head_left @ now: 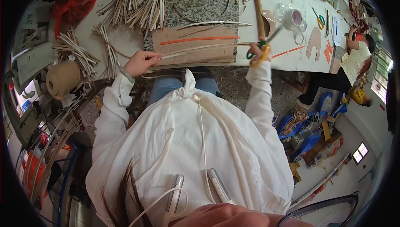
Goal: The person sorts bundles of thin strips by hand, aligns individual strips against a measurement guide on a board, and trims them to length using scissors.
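Note:
A long pale leather-like strip runs across above the front edge of the table. Its left end is pinched between the thumb and fingers of my left hand. My right hand is closed around the green and yellow handles of a pair of scissors, whose blades point up and to the right. The strip's right end reaches the scissors' handles; whether my right fingers also grip it cannot be made out. Below the strip lies a brown sheet with an orange strip on it, on a speckled stone slab.
Bundles of pale strips lie at the back and left. A hammer, tape roll and second scissors lie to the right. At left stands a brown cone. Another person sits at the far right.

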`<state>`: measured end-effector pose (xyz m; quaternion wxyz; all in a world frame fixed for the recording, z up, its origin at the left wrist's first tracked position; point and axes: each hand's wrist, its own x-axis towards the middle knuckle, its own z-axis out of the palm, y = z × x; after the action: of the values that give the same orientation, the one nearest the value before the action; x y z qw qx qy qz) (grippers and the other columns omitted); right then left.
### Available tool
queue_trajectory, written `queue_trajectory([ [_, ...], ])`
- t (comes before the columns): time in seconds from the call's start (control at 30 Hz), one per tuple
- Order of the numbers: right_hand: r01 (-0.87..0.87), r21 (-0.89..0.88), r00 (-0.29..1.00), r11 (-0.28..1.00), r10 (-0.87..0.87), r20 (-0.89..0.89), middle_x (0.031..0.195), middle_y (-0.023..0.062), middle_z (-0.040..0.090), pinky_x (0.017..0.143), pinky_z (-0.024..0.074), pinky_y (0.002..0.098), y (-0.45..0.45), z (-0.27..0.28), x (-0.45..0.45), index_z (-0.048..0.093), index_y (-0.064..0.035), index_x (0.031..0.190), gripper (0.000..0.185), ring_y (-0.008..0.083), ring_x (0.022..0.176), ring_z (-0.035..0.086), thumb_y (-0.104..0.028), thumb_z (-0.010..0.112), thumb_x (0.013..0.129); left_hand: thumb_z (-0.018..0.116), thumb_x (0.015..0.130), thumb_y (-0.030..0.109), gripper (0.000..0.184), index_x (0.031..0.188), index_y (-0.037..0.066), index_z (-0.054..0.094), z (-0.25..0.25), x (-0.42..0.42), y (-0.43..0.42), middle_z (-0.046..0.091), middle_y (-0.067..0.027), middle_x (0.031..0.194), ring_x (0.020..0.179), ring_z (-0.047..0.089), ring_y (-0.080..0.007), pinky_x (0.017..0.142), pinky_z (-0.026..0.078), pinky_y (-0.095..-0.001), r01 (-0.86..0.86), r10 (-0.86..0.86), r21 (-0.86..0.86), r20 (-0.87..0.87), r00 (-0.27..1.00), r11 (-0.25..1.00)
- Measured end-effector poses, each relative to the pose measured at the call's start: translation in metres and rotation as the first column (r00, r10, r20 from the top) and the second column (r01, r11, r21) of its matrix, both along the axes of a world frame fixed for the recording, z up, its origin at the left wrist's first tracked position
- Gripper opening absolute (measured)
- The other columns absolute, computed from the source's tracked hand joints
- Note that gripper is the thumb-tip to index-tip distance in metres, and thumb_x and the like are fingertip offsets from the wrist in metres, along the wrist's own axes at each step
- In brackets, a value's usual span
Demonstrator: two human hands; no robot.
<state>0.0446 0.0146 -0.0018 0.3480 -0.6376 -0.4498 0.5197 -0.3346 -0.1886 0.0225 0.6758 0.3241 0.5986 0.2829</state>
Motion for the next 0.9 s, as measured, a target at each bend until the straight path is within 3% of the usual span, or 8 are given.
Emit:
queue_trajectory([
  [0.07, 0.048, -0.132, 0.999, 0.99, -0.044, 0.028, 0.073, 0.0092, 0.057, 0.05, 0.0415, 0.0239, -0.006, -0.039, 0.003, 0.045, -0.0017, 0.115, 0.051, 0.0156, 0.055, 0.05, -0.005, 0.066, 0.069, 0.057, 0.087, 0.016, 0.022, 0.098, -0.002, 0.065, -0.051, -0.008, -0.008, 0.054, 0.0011, 0.066, 0.052, 0.039, -0.0069, 0.05, 0.034, -0.0199, -0.012, 0.011, -0.011, -0.089, 0.996, 1.0],
  [0.13, 0.086, -0.146, 0.996, 0.985, -0.082, 0.035, 0.073, 0.0093, 0.057, 0.049, 0.0413, 0.0239, -0.008, -0.061, 0.002, 0.045, -0.0024, 0.114, 0.05, 0.0156, 0.054, 0.05, -0.003, 0.067, 0.069, 0.059, 0.085, 0.016, 0.022, 0.094, -0.002, 0.066, -0.074, -0.012, -0.006, 0.057, 0.0008, 0.067, 0.053, 0.042, -0.0076, 0.052, 0.037, -0.0206, -0.021, 0.017, -0.019, -0.18, 0.983, 1.0],
  [0.47, 0.164, -0.144, 0.986, 0.976, -0.164, 0.015, 0.073, 0.0092, 0.056, 0.049, 0.0412, 0.0237, -0.006, -0.086, -0.004, 0.047, -0.0054, 0.109, 0.047, 0.0154, 0.054, 0.049, 0.004, 0.066, 0.068, 0.064, 0.08, 0.021, 0.024, 0.085, -0.002, 0.066, -0.072, -0.003, 0.005, 0.065, -0.0051, 0.073, 0.062, 0.054, -0.0117, 0.061, 0.045, -0.0228, -0.049, 0.046, 0.003, -0.403, 0.914, 0.999],
  [0.9, 0.161, -0.144, 0.987, 0.976, -0.156, 0.042, 0.069, 0.0075, 0.055, 0.048, 0.042, 0.0235, -0.005, -0.084, -0.009, 0.048, -0.0074, 0.109, 0.046, 0.0144, 0.054, 0.049, 0.004, 0.066, 0.068, 0.066, 0.077, 0.016, 0.019, 0.085, -0.001, 0.065, -0.073, -0.001, 0.002, 0.063, -0.0035, 0.072, 0.061, 0.054, -0.0104, 0.06, 0.045, -0.0217, -0.162, 0.148, 0.012, -0.48, 0.865, 0.987],
])
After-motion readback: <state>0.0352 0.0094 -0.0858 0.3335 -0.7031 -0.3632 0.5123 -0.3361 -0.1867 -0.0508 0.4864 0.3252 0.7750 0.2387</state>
